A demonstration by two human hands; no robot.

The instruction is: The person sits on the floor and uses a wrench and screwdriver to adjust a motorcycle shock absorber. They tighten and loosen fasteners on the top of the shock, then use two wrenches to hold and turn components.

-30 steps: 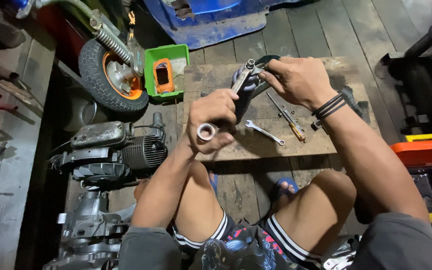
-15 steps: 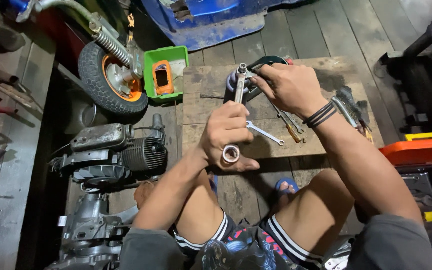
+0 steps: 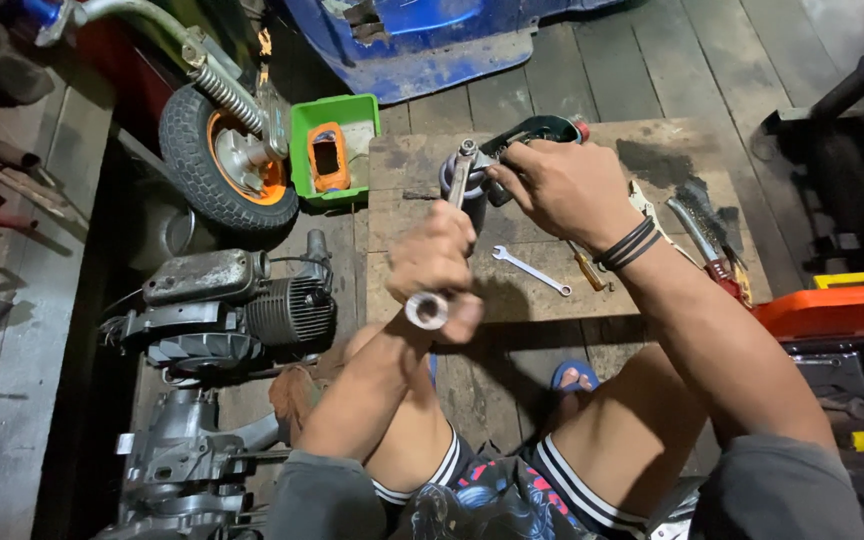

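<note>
Centrally: left hand clenched round long steel socket wrench; right hand gripping dark round metal part on worn wooden board; small silver spanner nearby.

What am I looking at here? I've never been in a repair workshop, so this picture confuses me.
The picture comes from a camera worn on a person's head, looking down at their own arms and knees as they sit on a wooden floor. The left hand grips a long metal tool with a round socket end that points toward the camera. The right hand, with dark bands at the wrist, holds down a dark metal part on a low wooden board. A small wrench and a screwdriver lie on that board. To the left sit a small engine, a wheel with an orange hub and a green tray. A blue body panel lies at the top.
</note>
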